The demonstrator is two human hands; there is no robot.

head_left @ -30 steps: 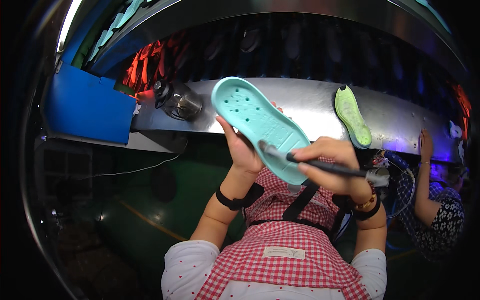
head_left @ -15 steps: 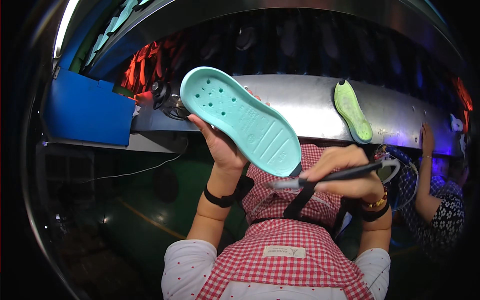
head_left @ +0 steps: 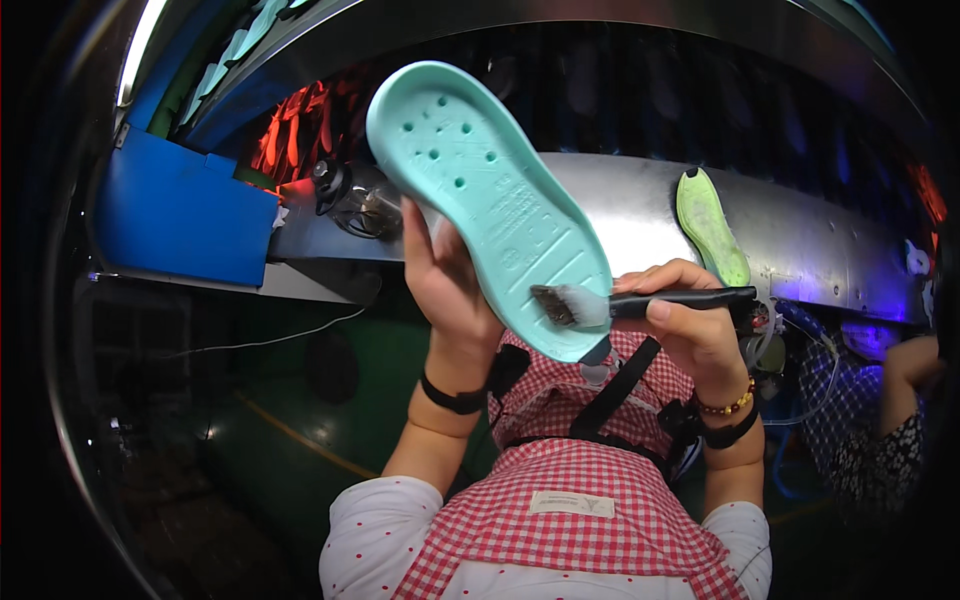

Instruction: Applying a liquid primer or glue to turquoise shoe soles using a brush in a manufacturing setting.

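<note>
A turquoise shoe sole (head_left: 490, 205) is tilted up in front of me, its hollow inner side with several round holes facing me. My left hand (head_left: 448, 270) grips it from beneath along its left edge, the fingers mostly hidden behind it. In my right hand (head_left: 690, 325) is a paintbrush (head_left: 685, 298) with a black handle. Its dark-tipped bristles rest against the inside of the sole at the lower end, close to a small black tab on the rim.
On the metal bench (head_left: 620, 200) lies a yellow-green sole (head_left: 712, 228). A glass jar (head_left: 368, 208) with a dark top stands at the bench's left, beside a blue box (head_left: 180, 210). Dark soles hang or stand in a row behind. Another person's arm (head_left: 905, 365) shows at the right.
My left hand has lifted the turquoise sole upward. My right hand has brought the brush from below the sole onto its inner face. The other person's hand has drawn back from the bench.
</note>
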